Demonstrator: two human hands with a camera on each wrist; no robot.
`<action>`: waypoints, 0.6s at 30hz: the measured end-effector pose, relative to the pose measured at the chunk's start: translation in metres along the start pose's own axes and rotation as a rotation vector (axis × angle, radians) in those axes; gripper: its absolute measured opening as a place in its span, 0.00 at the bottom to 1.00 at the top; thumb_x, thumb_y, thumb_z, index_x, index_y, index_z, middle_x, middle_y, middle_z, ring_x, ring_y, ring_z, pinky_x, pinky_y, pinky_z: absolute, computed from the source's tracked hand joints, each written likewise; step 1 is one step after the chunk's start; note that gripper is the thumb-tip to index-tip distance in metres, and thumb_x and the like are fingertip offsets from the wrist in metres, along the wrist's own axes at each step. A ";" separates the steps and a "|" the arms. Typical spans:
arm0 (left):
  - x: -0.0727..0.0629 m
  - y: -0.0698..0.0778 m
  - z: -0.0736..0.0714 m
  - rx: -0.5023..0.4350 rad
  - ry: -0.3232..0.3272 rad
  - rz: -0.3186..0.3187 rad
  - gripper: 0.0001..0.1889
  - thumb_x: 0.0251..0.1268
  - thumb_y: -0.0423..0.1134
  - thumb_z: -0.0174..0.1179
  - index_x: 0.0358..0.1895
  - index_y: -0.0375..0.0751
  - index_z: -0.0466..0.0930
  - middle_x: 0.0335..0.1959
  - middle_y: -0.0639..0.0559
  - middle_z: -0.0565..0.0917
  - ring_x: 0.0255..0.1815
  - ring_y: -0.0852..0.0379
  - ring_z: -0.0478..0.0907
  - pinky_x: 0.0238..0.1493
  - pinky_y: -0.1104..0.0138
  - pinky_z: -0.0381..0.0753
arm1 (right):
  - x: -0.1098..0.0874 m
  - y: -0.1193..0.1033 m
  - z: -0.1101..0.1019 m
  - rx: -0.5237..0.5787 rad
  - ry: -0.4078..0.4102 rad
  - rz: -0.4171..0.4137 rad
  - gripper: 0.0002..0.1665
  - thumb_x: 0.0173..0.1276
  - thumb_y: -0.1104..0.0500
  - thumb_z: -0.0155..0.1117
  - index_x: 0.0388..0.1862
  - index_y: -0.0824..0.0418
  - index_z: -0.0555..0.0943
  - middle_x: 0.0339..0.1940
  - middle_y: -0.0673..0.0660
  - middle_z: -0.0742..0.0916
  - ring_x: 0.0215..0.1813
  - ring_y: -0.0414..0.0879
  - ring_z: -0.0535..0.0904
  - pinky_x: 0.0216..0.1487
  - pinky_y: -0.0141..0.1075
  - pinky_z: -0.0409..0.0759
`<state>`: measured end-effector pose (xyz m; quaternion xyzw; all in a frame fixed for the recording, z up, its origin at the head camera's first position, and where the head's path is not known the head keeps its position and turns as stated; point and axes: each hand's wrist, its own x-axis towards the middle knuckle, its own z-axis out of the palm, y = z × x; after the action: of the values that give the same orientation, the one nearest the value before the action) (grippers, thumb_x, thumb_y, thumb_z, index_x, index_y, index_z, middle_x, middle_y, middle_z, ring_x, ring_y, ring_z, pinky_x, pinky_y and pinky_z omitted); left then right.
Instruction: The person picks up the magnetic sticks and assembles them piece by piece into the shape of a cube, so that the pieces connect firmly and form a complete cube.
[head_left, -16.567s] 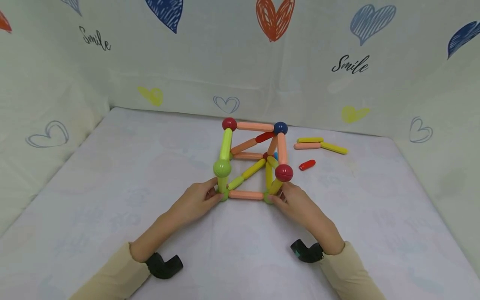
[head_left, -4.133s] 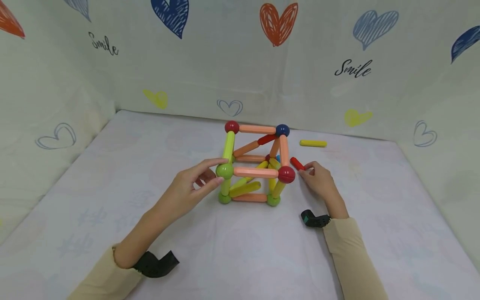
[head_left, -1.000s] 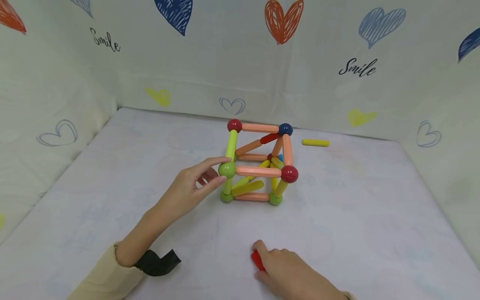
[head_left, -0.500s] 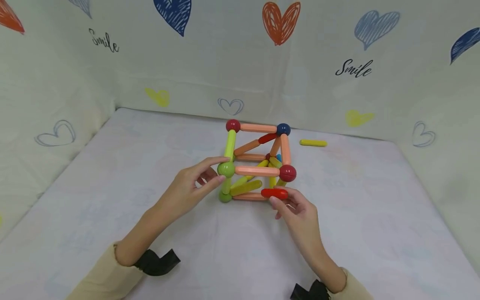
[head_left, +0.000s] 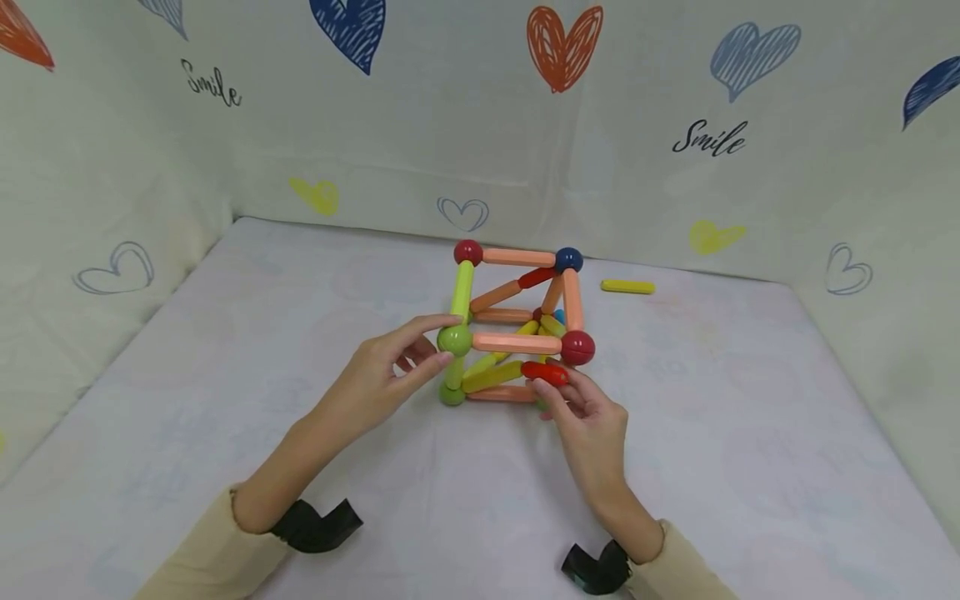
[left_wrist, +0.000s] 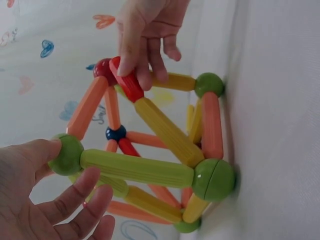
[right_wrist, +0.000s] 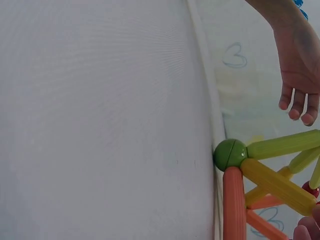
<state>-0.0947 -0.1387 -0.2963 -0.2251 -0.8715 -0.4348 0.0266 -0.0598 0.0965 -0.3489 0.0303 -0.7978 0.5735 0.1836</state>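
A cube-like frame of magnetic rods and balls stands mid-table. My left hand (head_left: 382, 367) pinches the green ball (head_left: 454, 339) at its upper front left corner between thumb and index finger. From the lower left green ball (head_left: 452, 394), a yellow rod (head_left: 491, 377) slants up across the front face. My right hand (head_left: 596, 425) pinches a short red rod (head_left: 545, 372) by thumb and fingers, below the red ball (head_left: 577, 347). In the left wrist view the red rod (left_wrist: 129, 82) lines up end to end with the yellow rod (left_wrist: 167, 132). Right fingers partly hide the lower right green ball.
A loose yellow rod (head_left: 627, 287) lies behind and right of the frame, near the table's back edge. A white cloth printed with hearts (head_left: 564, 50) hangs behind. Black wrist cameras (head_left: 317, 525) sit under both sleeves.
The front top orange rod and slanted yellow rod have joined the frame since the oldest view. My right hand picked up the red rod, carried it nearer me, then up to the yellow rod's end.
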 end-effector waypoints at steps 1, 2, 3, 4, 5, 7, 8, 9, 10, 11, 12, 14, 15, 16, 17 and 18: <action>0.000 0.000 0.000 -0.001 0.001 0.000 0.24 0.61 0.38 0.61 0.61 0.54 0.70 0.32 0.55 0.82 0.33 0.62 0.76 0.36 0.69 0.79 | 0.000 0.000 0.000 -0.001 -0.002 0.002 0.18 0.58 0.58 0.68 0.47 0.62 0.82 0.32 0.56 0.89 0.27 0.50 0.84 0.31 0.28 0.80; 0.000 0.000 0.001 -0.002 0.001 -0.001 0.24 0.61 0.38 0.61 0.61 0.54 0.71 0.31 0.56 0.82 0.33 0.62 0.76 0.36 0.69 0.79 | 0.001 0.000 0.000 0.000 -0.006 0.010 0.17 0.58 0.58 0.68 0.47 0.61 0.82 0.32 0.56 0.89 0.26 0.51 0.84 0.31 0.28 0.80; 0.000 -0.001 0.001 -0.001 0.000 0.000 0.24 0.61 0.38 0.61 0.61 0.54 0.71 0.31 0.56 0.82 0.33 0.62 0.76 0.36 0.69 0.79 | 0.001 -0.001 0.000 -0.001 -0.011 0.021 0.17 0.58 0.58 0.68 0.46 0.61 0.82 0.31 0.56 0.89 0.27 0.51 0.84 0.31 0.28 0.80; 0.000 0.000 0.001 0.000 0.000 -0.001 0.24 0.61 0.38 0.61 0.61 0.54 0.71 0.31 0.56 0.82 0.33 0.62 0.76 0.36 0.69 0.79 | 0.001 -0.001 0.000 -0.001 -0.018 0.034 0.16 0.59 0.57 0.67 0.46 0.61 0.82 0.31 0.55 0.89 0.26 0.51 0.84 0.31 0.28 0.80; 0.000 0.000 0.001 0.000 0.001 -0.001 0.24 0.61 0.38 0.61 0.61 0.54 0.71 0.31 0.56 0.82 0.33 0.62 0.76 0.36 0.69 0.79 | 0.001 -0.002 0.001 0.006 -0.031 0.047 0.15 0.60 0.57 0.66 0.46 0.60 0.82 0.31 0.55 0.89 0.27 0.50 0.84 0.31 0.29 0.80; 0.000 0.001 0.001 0.004 0.000 -0.003 0.24 0.61 0.39 0.61 0.61 0.54 0.70 0.31 0.57 0.82 0.33 0.62 0.76 0.36 0.69 0.79 | 0.002 -0.003 0.001 0.017 -0.063 0.079 0.14 0.62 0.55 0.64 0.45 0.60 0.81 0.31 0.54 0.89 0.30 0.46 0.85 0.31 0.30 0.80; 0.000 0.001 0.000 0.007 0.000 -0.004 0.24 0.61 0.39 0.61 0.61 0.54 0.70 0.31 0.57 0.82 0.33 0.62 0.76 0.36 0.69 0.79 | 0.003 -0.004 0.002 0.026 -0.079 0.094 0.13 0.64 0.54 0.63 0.44 0.60 0.81 0.30 0.54 0.89 0.31 0.44 0.85 0.31 0.31 0.81; 0.000 0.002 0.000 0.009 0.000 -0.005 0.24 0.61 0.39 0.61 0.61 0.55 0.70 0.31 0.57 0.82 0.33 0.62 0.76 0.36 0.69 0.79 | 0.003 -0.005 0.003 0.034 -0.093 0.107 0.13 0.65 0.53 0.62 0.43 0.60 0.81 0.30 0.54 0.89 0.32 0.42 0.85 0.32 0.31 0.81; 0.000 0.002 0.000 0.010 0.000 -0.007 0.24 0.62 0.40 0.61 0.61 0.55 0.70 0.31 0.57 0.82 0.33 0.62 0.76 0.36 0.69 0.79 | 0.004 -0.005 0.003 0.042 -0.104 0.119 0.13 0.65 0.53 0.61 0.43 0.60 0.80 0.29 0.54 0.89 0.32 0.41 0.85 0.31 0.32 0.81; 0.000 0.002 0.000 0.012 -0.001 -0.009 0.24 0.62 0.40 0.61 0.61 0.55 0.70 0.31 0.57 0.82 0.33 0.62 0.76 0.36 0.69 0.79 | 0.004 -0.006 0.004 0.053 -0.114 0.125 0.13 0.66 0.53 0.61 0.42 0.60 0.80 0.28 0.54 0.89 0.32 0.40 0.85 0.32 0.33 0.82; 0.000 0.002 0.000 0.011 -0.002 -0.008 0.24 0.62 0.40 0.60 0.61 0.55 0.70 0.31 0.57 0.82 0.33 0.62 0.76 0.36 0.69 0.79 | 0.004 -0.007 0.004 0.054 -0.118 0.129 0.13 0.66 0.52 0.60 0.40 0.60 0.80 0.27 0.55 0.88 0.31 0.39 0.85 0.32 0.33 0.82; 0.000 0.002 0.001 0.008 -0.003 -0.007 0.24 0.62 0.40 0.60 0.61 0.55 0.70 0.31 0.57 0.82 0.32 0.62 0.76 0.36 0.69 0.79 | 0.005 -0.008 0.004 0.064 -0.125 0.131 0.13 0.66 0.53 0.60 0.39 0.62 0.79 0.25 0.55 0.88 0.29 0.40 0.85 0.32 0.33 0.82; 0.000 0.002 0.001 0.007 -0.002 -0.006 0.24 0.62 0.39 0.61 0.61 0.55 0.70 0.31 0.57 0.82 0.32 0.62 0.76 0.36 0.69 0.79 | 0.006 -0.008 0.004 0.064 -0.129 0.133 0.13 0.66 0.53 0.60 0.39 0.62 0.79 0.25 0.56 0.88 0.28 0.40 0.85 0.32 0.33 0.82; 0.000 0.002 0.002 0.009 0.000 -0.003 0.24 0.62 0.39 0.61 0.61 0.54 0.70 0.31 0.56 0.82 0.32 0.62 0.76 0.36 0.69 0.79 | 0.006 -0.008 0.004 0.061 -0.133 0.137 0.14 0.67 0.52 0.59 0.38 0.63 0.79 0.25 0.56 0.88 0.27 0.41 0.85 0.32 0.33 0.82; 0.001 0.002 0.003 0.010 0.001 0.001 0.24 0.62 0.39 0.61 0.62 0.54 0.70 0.31 0.55 0.82 0.32 0.62 0.76 0.36 0.69 0.79 | 0.007 -0.008 0.003 0.059 -0.139 0.146 0.15 0.67 0.52 0.59 0.38 0.63 0.79 0.25 0.57 0.88 0.27 0.41 0.85 0.32 0.32 0.82; 0.001 0.002 0.004 0.011 0.003 0.005 0.24 0.62 0.39 0.60 0.62 0.54 0.70 0.31 0.54 0.82 0.32 0.62 0.76 0.36 0.68 0.79 | 0.008 -0.008 0.003 0.055 -0.145 0.160 0.16 0.67 0.51 0.58 0.38 0.64 0.79 0.25 0.58 0.88 0.26 0.42 0.85 0.31 0.32 0.82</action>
<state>-0.0943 -0.1339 -0.2975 -0.2267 -0.8734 -0.4300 0.0301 -0.0658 0.0924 -0.3398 0.0129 -0.7928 0.6044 0.0779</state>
